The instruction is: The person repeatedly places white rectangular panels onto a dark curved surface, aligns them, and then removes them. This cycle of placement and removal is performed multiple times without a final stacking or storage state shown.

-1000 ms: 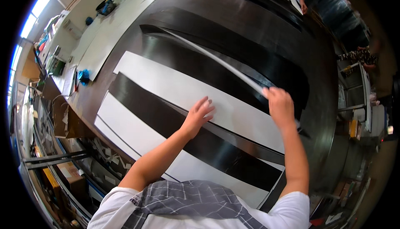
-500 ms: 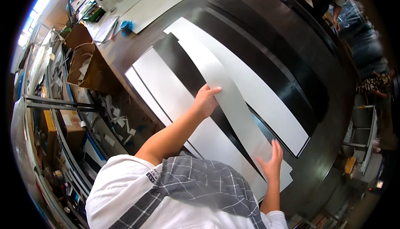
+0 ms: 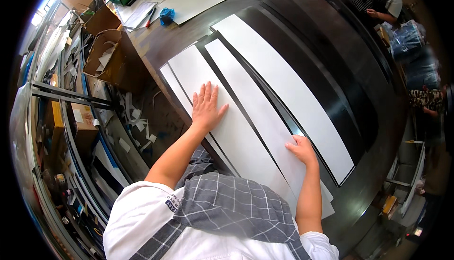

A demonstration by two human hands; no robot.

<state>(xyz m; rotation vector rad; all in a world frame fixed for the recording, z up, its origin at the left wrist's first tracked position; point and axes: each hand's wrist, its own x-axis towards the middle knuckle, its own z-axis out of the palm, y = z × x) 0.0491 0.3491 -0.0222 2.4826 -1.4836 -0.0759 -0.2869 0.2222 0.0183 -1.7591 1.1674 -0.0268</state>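
My left hand (image 3: 206,108) lies flat with spread fingers on a wide white strip (image 3: 236,139) near the table's left edge. My right hand (image 3: 302,150) pinches the right edge of the narrower middle white strip (image 3: 257,97), thumb on top; the other fingers are partly hidden. The middle strip lies lengthwise beside the wide one, with a dark gap tapering between them. To its right, a third white strip (image 3: 298,85) rests on black material. A thin white strip (image 3: 182,91) runs along the left side.
Long black sheets (image 3: 326,66) cover the dark table farther right. A blue crumpled item (image 3: 166,16) and papers (image 3: 138,16) lie at the far left. A cardboard box (image 3: 106,54) with scraps and a metal rack (image 3: 71,101) stand left. Another person (image 3: 378,0) stands at far right.
The middle white strip, lifted and bowed before, now lies flatter between the other two. My left hand let go of it and moved left onto the wide strip; my right hand took its edge.
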